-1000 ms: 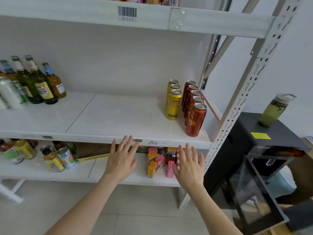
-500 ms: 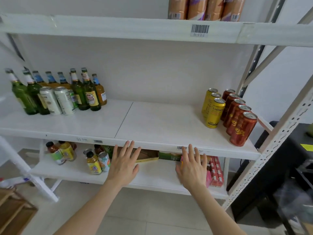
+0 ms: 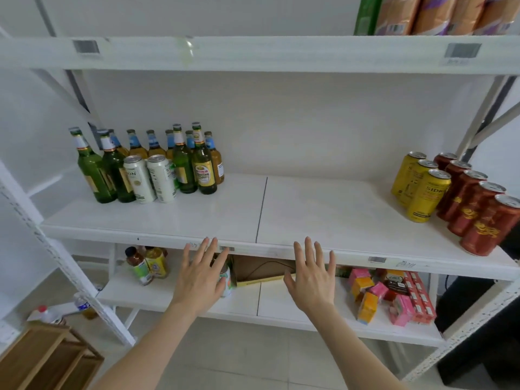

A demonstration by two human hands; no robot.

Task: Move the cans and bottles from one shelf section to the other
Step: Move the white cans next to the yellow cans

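A white middle shelf runs across the view, split by a seam at its centre. On its left section stand several green and amber glass bottles with two white cans in front. At the far right stand three yellow cans and a row of red cans. My left hand and my right hand hover flat with fingers spread just below the shelf's front edge, near the seam. Neither holds anything.
The lower shelf carries small juice bottles at the left, a flat cardboard box in the middle and pink and orange cartons at the right. Snack bags sit on the top shelf. A wooden crate stands at floor left.
The view has swung left, bringing the whole bottle group into sight and pushing the cans to the right edge. Both hands stay open and have shifted left along the shelf front.
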